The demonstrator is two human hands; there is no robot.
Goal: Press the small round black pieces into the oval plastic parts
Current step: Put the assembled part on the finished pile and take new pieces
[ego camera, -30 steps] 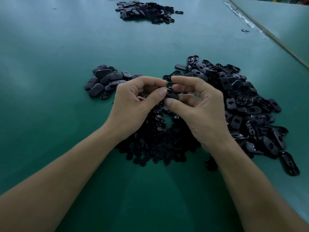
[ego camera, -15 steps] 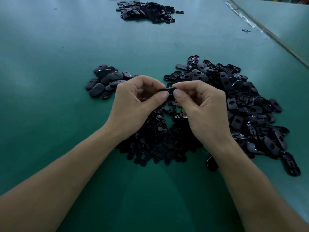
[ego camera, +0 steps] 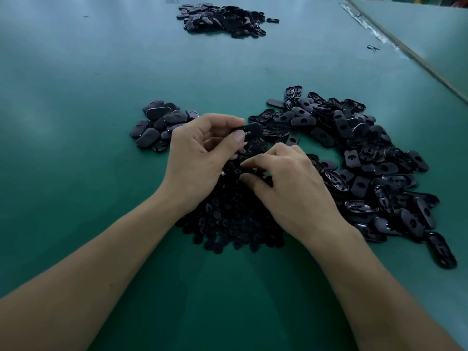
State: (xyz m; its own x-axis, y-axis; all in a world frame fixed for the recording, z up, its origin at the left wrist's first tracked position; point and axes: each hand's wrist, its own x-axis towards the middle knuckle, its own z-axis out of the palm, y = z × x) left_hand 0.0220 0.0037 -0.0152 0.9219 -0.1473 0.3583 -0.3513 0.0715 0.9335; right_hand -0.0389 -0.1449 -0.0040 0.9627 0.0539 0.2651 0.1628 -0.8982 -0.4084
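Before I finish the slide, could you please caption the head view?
The left hand holds an oval part while the right hand reaches into the round-piece pile.

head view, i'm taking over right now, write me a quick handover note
Left hand: pinches one oval part, raised above the piles.
Right hand: fingers down in the round pieces pile; whether it holds one is unclear.
Done: probably the small oval pile on the left.
Left: the big oval pile on the right.
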